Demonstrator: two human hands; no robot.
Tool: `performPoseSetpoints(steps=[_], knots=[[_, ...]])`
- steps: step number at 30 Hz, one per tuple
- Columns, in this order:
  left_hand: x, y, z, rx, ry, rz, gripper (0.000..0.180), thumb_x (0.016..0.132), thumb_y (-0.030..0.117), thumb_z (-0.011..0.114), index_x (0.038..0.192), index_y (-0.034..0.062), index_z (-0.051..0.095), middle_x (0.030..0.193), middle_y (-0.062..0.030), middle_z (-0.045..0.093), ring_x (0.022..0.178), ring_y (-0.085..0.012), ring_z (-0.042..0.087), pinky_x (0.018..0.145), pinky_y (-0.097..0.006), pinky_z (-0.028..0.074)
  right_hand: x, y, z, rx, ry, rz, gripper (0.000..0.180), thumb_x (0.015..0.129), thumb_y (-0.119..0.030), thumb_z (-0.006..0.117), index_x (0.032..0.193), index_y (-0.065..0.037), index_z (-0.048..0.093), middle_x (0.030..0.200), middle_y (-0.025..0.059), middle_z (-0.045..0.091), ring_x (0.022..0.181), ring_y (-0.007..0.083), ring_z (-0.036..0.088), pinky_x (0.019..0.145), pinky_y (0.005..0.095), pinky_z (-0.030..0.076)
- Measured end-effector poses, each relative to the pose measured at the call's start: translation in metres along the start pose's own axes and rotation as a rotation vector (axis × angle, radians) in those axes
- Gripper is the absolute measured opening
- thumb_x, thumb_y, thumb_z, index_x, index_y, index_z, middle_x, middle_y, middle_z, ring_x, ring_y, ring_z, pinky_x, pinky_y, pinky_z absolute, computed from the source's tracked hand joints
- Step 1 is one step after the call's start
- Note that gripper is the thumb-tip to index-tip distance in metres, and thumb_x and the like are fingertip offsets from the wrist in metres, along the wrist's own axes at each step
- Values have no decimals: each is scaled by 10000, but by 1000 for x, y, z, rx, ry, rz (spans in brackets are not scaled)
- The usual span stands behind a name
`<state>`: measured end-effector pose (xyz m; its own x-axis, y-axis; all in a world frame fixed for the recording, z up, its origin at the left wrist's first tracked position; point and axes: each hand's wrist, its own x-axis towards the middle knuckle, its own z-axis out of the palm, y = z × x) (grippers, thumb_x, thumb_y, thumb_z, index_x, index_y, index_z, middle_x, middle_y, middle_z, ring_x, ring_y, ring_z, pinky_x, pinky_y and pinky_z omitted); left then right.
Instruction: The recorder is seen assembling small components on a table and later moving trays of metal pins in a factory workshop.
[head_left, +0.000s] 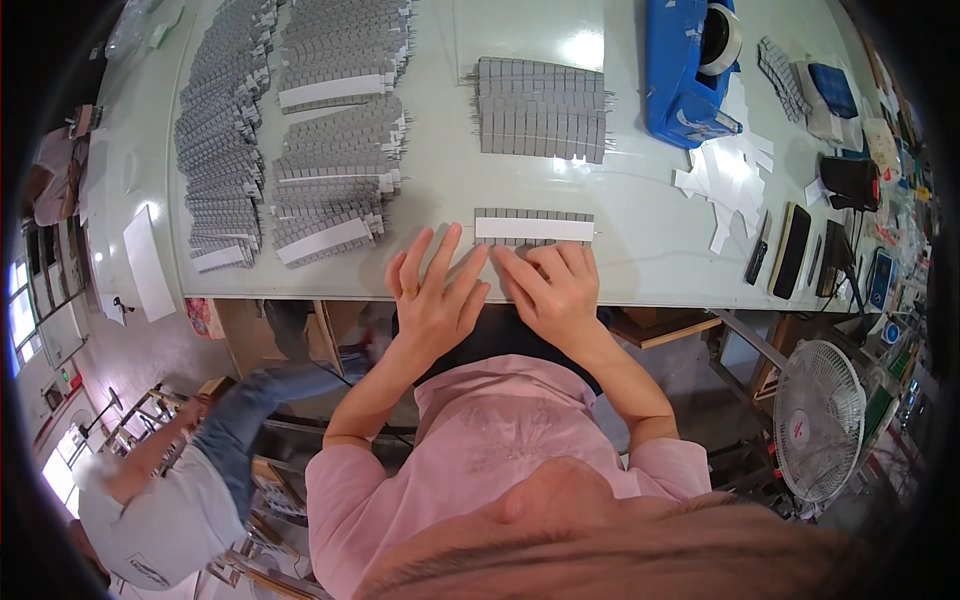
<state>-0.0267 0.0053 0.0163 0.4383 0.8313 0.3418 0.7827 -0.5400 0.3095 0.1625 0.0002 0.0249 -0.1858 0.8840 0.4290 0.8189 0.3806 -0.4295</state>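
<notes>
Fingers (455, 262) of the left hand (432, 300) lie spread and flat on the pale bench (640, 250), grasping nothing, their tips close to the near edge of a short grey strip of small blocks (533, 228) with a white tape band along it. Beside it, the right hand (555, 290) rests palm down with its fingers (520, 262) loosely curled and released, the tips touching or almost touching that same strip. The strip lies just in front of the person, near the bench's front edge.

By the look of it, the step in hand is pressing or smoothing this strip flat. The next move would call for a light pinch at both ends, so the row of blocks lifts without buckling.

Farther back sits a loose block of grey rows (541, 108); stacked finished strips (300, 150) fill the left side. A blue tape dispenser (682, 75) and white paper scraps (735, 175) lie to the right.
</notes>
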Motion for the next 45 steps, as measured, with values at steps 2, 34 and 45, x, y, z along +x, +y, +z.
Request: performPoseSetpoints(steps=[2,34,45], knots=[[0,-2,1,0,5,4,370,820,243,679,1185,186,689,1412,-114,498,1312,-333,392,1052,-460,272,1,-1,4,3,0,-6,284,739,-159,724,1022,-162,705,784,-34,527,722,167,494,647,324,370],[-2,-8,-1,19,1,17,338,869,292,643,1188,194,693,1405,-99,498,1311,-325,390,1047,-457,284,6,-7,8,-23,12,-17,281,743,-177,724,1023,-171,705,793,-36,531,735,168,500,664,327,357],[3,-7,-6,7,-37,33,354,846,239,646,1192,178,692,1415,-121,487,1303,-352,396,1044,-468,293,17,7,-19,-96,35,19,308,722,-159,747,1029,-167,724,806,-16,542,749,187,513,685,354,370]])
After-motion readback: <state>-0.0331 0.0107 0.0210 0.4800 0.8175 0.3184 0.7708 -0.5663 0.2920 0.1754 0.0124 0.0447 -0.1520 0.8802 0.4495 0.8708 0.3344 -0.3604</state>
